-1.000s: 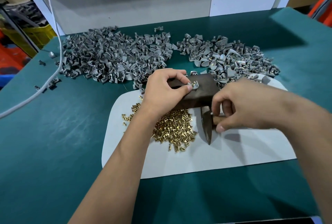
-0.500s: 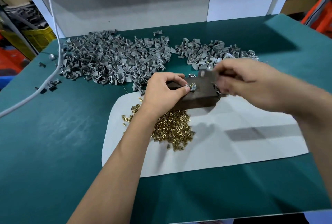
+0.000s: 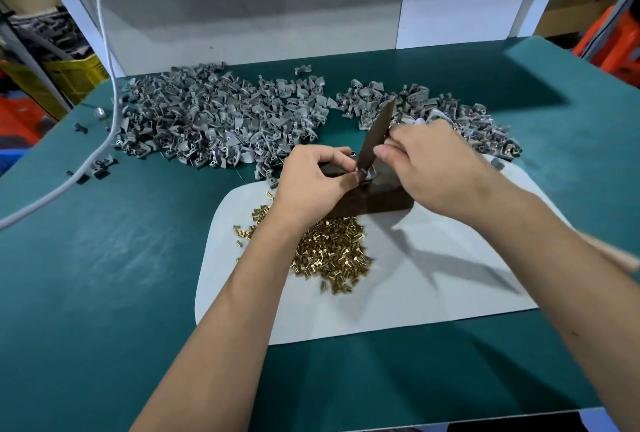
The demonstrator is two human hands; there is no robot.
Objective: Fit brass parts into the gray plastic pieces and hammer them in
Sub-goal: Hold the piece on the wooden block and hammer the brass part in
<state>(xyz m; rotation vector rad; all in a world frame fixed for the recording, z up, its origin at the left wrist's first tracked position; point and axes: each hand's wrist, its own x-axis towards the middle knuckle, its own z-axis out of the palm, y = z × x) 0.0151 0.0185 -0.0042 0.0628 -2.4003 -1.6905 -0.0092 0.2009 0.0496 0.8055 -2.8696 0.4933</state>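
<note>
- Since 0.5 s ago, hammer (image 3: 378, 133) head down onto gray piece (image 3: 366, 175) on dark block (image 3: 377, 196).
- Left: big gray pile (image 3: 221, 119) on green table (image 3: 104, 258).
- Left hand (image 3: 311, 182) pinches gray piece; brass parts (image 3: 332, 251) heaped below on white mat (image 3: 433, 293).
- Right hand (image 3: 429, 168) clenched round hammer handle.

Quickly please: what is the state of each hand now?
Left hand: pinches the gray plastic piece on the dark block.
Right hand: grips the hammer.

Both forearms reach toward twelve o'clock; the left hand (image 3: 311, 178) pinches with curled fingers (image 3: 348, 182), the right hand (image 3: 433, 168) is fisted.
</note>
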